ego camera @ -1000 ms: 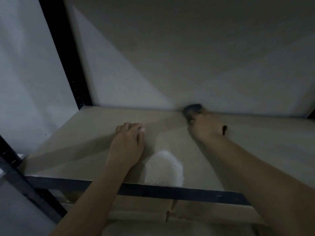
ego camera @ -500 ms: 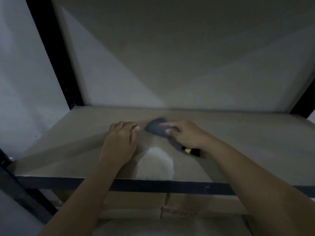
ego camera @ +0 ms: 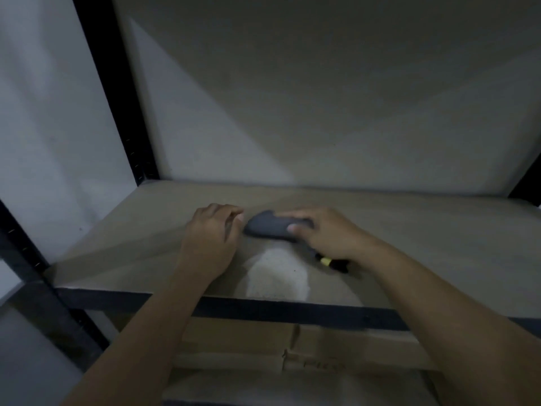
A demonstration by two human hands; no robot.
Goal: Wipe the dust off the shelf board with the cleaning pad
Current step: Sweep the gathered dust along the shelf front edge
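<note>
1. A dark grey cleaning pad is seen at frame centre, lying on the tan shelf board, approx. mid-depth of the board.
2. The pad is gripped by the right hand: fingers are laid over its far edge, thumb is pressed on its near edge. A black handle w/ a yellow band is seen sticking out below the palm, toward lower right.
3. The left hand is rested on the board just left of the pad; fingers are curled under, nothing is held. Touching vs. a small gap btwn. knuckles & pad can't be told.
4. A pale patch is seen on the board below the pad, reaching down to the front edge.
5. A black front rail is seen along the board's near edge; a black upright post is at upper left.
6. Cardboard boxes are seen under the board, lower centre of frame.
</note>
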